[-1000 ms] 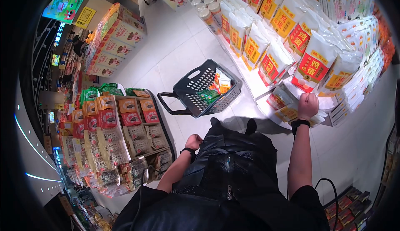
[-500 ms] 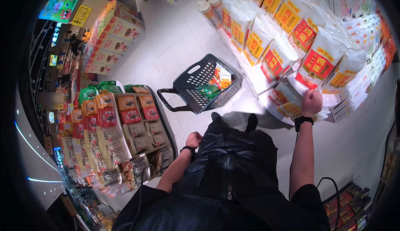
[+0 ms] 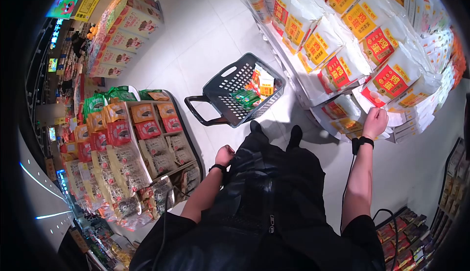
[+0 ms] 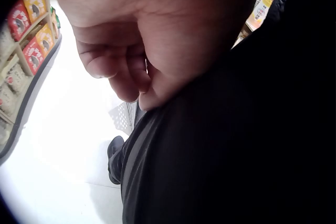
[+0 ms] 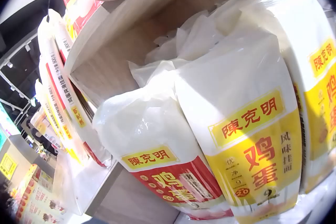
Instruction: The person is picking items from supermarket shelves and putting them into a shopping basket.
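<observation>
While the right hand (image 3: 375, 123), its fingers bent, sits at the lower end of a red-labelled egg-noodle bag (image 3: 391, 81) on the display shelf (image 3: 302, 97), whether it grips the bag cannot be told. The left hand (image 3: 224, 156), loosely curled and free, hangs beside the trouser leg (image 4: 210, 140). A perforated shopping basket (image 3: 215, 85), containing green packets (image 3: 246, 98), obstructs the floor (image 3: 196, 51) ahead of the shoes (image 3: 294, 136), between display shelf and pouch rack (image 3: 139, 145). Yellow-labelled noodle bags (image 5: 252, 124) stand lower.
</observation>
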`<act>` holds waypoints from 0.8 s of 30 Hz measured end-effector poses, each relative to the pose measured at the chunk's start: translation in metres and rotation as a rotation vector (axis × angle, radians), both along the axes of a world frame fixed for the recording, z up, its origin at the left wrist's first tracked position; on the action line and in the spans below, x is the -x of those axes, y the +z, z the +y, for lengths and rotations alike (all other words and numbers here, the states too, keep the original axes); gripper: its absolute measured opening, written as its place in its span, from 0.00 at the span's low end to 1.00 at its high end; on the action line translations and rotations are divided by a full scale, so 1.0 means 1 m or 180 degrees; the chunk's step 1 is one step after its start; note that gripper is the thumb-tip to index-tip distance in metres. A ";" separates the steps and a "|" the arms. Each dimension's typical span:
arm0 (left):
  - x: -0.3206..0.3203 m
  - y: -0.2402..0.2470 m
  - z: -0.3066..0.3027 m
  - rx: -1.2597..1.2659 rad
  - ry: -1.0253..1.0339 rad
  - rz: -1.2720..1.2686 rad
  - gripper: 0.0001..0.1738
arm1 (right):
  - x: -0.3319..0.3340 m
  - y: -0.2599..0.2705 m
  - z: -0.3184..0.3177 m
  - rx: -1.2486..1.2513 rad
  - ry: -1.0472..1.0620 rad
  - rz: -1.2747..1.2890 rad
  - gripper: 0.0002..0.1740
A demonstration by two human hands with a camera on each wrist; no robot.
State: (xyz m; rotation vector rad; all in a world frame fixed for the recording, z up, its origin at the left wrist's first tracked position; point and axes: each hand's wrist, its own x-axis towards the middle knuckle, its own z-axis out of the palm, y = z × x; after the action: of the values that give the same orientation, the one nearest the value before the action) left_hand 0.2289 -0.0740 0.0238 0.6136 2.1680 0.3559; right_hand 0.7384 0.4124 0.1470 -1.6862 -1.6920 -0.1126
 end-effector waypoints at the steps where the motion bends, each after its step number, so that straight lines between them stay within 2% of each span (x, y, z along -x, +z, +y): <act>1: 0.007 -0.004 0.001 -0.0039 0.0039 0.0005 0.07 | 0.001 0.001 -0.002 0.0026 -0.0020 0.0016 0.19; 2: 0.010 0.011 0.008 -0.0275 0.0047 0.0095 0.04 | 0.002 0.003 -0.003 -0.0021 -0.0002 -0.0056 0.20; 5: 0.024 0.048 0.034 -0.0853 0.0312 0.0540 0.04 | -0.006 -0.009 -0.011 0.0275 0.0139 0.1172 0.21; 8: 0.055 0.076 0.061 -0.1409 0.0403 0.0912 0.02 | 0.009 0.008 -0.043 0.0467 -0.0499 0.1583 0.22; 13: 0.124 0.091 0.095 -0.2278 0.0696 0.1069 0.01 | 0.040 -0.008 -0.111 0.0443 -0.0303 0.1189 0.22; 15: 0.151 0.088 0.104 -0.2182 0.0937 0.1000 0.02 | 0.055 -0.021 -0.136 0.0773 -0.0198 0.1236 0.21; 18: 0.184 0.085 0.120 -0.2167 0.0544 0.1448 0.03 | 0.080 -0.041 -0.166 0.1423 -0.0047 0.1047 0.20; 20: 0.204 0.081 0.126 -0.1998 0.0143 0.1351 0.03 | 0.088 -0.060 -0.185 0.2079 0.0145 0.0738 0.19; 22: 0.221 0.073 0.128 -0.1661 -0.0107 0.0965 0.03 | 0.085 -0.089 -0.209 0.2926 0.0301 0.1064 0.18; 24: 0.233 0.057 0.126 -0.1765 -0.0671 0.1269 0.03 | 0.097 -0.095 -0.229 0.3585 0.0420 0.0987 0.17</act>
State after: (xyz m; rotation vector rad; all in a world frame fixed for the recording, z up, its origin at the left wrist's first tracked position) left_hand -0.0040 0.0523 0.0805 1.3038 2.3487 0.7854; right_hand 0.6414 0.1832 0.0523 -2.1431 -1.6950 1.3117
